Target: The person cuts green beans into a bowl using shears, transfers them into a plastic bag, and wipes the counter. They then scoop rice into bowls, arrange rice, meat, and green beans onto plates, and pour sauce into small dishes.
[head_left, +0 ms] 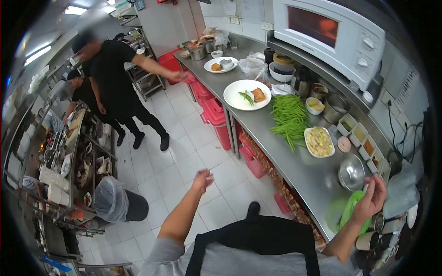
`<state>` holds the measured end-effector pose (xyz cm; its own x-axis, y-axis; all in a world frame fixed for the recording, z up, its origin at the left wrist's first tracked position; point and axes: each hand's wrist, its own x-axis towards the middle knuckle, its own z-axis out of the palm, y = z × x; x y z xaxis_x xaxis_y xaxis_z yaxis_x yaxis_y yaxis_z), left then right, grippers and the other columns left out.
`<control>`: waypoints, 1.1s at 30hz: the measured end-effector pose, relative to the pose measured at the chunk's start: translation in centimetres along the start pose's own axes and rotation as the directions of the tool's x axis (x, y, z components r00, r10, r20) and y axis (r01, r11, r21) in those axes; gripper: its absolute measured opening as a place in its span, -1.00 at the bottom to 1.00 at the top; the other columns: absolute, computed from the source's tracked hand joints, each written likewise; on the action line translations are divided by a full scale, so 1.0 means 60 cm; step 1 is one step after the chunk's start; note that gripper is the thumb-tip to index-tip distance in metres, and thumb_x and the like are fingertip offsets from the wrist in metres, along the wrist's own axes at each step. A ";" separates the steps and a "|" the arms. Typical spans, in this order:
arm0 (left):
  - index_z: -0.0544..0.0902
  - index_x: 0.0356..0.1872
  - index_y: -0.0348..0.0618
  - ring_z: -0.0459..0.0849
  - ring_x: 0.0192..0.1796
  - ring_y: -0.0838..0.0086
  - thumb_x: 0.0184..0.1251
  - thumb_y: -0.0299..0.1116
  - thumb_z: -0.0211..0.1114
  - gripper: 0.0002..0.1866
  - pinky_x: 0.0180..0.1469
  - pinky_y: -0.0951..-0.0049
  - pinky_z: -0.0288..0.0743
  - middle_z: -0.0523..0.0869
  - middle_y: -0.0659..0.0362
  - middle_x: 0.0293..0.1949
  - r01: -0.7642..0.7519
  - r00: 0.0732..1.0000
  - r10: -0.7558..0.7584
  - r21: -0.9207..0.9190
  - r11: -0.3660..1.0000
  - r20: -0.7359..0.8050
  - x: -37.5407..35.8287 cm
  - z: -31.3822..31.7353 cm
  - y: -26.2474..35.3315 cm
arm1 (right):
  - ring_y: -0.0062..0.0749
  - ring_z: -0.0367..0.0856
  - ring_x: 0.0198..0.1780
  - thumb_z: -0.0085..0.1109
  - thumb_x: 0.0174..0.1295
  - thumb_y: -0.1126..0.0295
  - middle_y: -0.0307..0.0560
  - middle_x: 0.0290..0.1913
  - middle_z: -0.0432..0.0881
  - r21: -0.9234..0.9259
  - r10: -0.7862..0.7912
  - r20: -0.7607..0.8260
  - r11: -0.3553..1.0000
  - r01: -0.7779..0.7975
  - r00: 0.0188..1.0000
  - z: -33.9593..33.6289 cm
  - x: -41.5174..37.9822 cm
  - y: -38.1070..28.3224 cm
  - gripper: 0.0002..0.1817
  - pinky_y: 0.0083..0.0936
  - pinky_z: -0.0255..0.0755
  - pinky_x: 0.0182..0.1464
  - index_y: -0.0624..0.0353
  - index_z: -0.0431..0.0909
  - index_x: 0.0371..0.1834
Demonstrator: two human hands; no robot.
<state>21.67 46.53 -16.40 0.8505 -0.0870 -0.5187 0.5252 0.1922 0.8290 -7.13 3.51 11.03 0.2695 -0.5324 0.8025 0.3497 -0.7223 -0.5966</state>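
A bin (120,202) stands at the left with open tiled floor (184,138) beside it. The left hand (202,178) hovers over that floor, its grip pinched on something small. The right hand (372,198) hangs loosely open, empty, over a green cloth (350,209) near the steel table (304,172) edge. No writing is readable.

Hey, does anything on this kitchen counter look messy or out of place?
The green beans lie loose in a heap straight on the steel counter, not in a dish, beside the white plate. Nothing looks spilled or broken.
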 end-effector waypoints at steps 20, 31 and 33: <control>-0.35 0.35 0.13 0.58 -0.31 0.28 0.24 -0.45 0.21 -0.08 -0.24 0.33 0.62 0.45 -0.04 -0.20 -0.135 0.991 0.118 -0.431 0.892 -0.065 0.667 0.356 0.514 | -0.46 0.51 -0.22 -0.04 0.25 0.63 -0.03 -0.16 0.52 -0.086 0.046 0.064 0.995 -0.040 0.997 0.548 0.178 0.203 -0.82 -0.55 0.42 -0.13 0.36 0.48 -0.10; -0.22 0.35 0.07 0.62 -0.21 0.25 0.19 -0.66 -0.07 -0.23 -0.34 0.33 0.63 0.40 -0.05 0.06 -0.161 0.980 0.131 -0.213 0.964 -0.152 0.863 0.394 0.672 | -0.44 0.53 -0.25 0.12 0.13 0.61 -0.06 -0.30 0.58 -0.412 0.208 0.109 0.899 -0.146 0.972 0.909 0.195 0.193 -0.89 -0.57 0.39 -0.16 0.35 0.54 -0.27; -0.20 0.34 0.02 0.63 -0.23 0.25 0.19 -0.67 -0.09 -0.26 -0.40 0.36 0.63 0.39 -0.07 0.09 -0.154 0.987 0.146 -0.147 0.977 -0.062 0.870 0.350 0.674 | -0.36 0.56 -0.29 0.18 0.05 0.63 -0.02 -0.34 0.59 -0.412 0.138 0.273 0.911 -0.014 0.952 0.997 0.213 0.181 -0.88 -0.57 0.40 -0.19 0.33 0.56 -0.32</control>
<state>87.90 29.20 -5.56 0.9148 0.0030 -0.4038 0.3780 0.3452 0.8590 53.81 15.26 14.32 0.5494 -0.4860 0.6796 -0.0549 -0.8327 -0.5511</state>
